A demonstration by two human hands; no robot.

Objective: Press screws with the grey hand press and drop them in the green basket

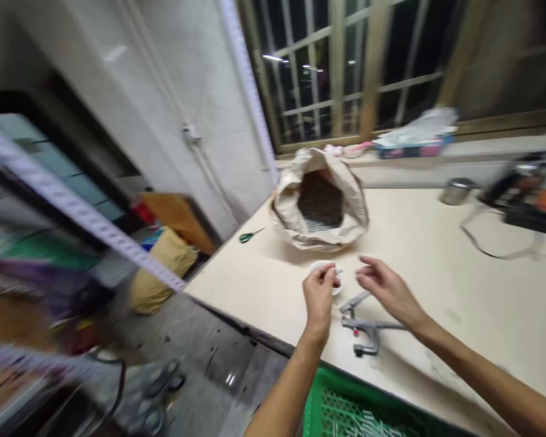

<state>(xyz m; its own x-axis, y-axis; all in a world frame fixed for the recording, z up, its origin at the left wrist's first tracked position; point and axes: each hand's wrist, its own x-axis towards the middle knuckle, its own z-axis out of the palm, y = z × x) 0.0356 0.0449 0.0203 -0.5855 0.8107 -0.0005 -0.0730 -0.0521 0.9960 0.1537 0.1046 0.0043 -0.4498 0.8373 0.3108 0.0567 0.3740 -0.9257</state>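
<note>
My left hand (319, 298) is closed in a pinch above a small white round dish (339, 285). Whatever its fingertips hold is too small and blurred to name. To its right, my right hand (389, 292) hovers over the tabletop, thumb and fingers apart, with nothing visible in them. Below that hand lies a grey metal clamp-like tool (372, 331) with a red tip, near the front edge of the table. Behind both hands stands an open paper sack (286, 209), its top rolled down, filled with many small dark and silvery pieces.
Green-handled scissors (246, 237) lie left of the sack. Below the table edge is a green plastic basket (313, 403) with thin metal pieces. A metal cup (457, 191) and a black device with a cord (534, 212) are at back right. A yellow sack (164, 273) rests on the floor.
</note>
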